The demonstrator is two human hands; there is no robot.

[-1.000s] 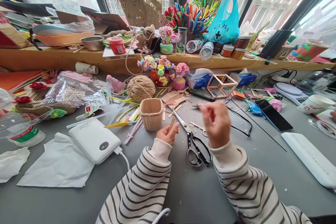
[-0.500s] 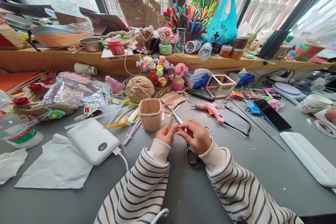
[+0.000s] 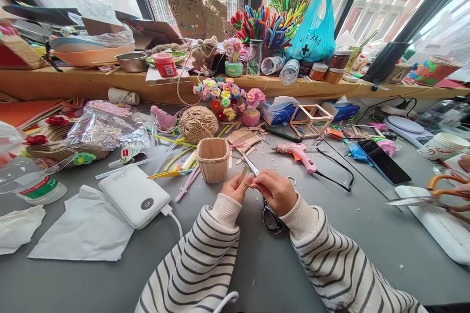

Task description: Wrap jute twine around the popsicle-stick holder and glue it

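Observation:
My left hand [image 3: 235, 189] pinches a wooden craft stick [image 3: 243, 174], whose upper end sticks up past the thumb. Close against it, my right hand [image 3: 276, 190] has its thumb and fingertips pressed together at the left thumb; whatever lies between them is hidden. Under my right hand lies a pair of black-handled scissors [image 3: 272, 221], blades pointing away from me. Just beyond my left hand stands a small basket [image 3: 213, 162] of wooden sticks with a twine rim. Behind that rest a ball of twine [image 3: 199, 124] and a bundle of craft sticks [image 3: 245, 141].
A pink glue gun [image 3: 299, 154] with a black cord lies right of my hands. At the right edge, another person's hand [image 3: 463, 190] holds orange-handled scissors [image 3: 438, 195] over a white case [image 3: 438, 227]. A white power bank [image 3: 134, 196] with a cable lies to the left.
Another person's hand with orange-handled scissors has come in from the right edge. My right fingers have drawn closer together by the left thumb. The whole view has shifted slightly.

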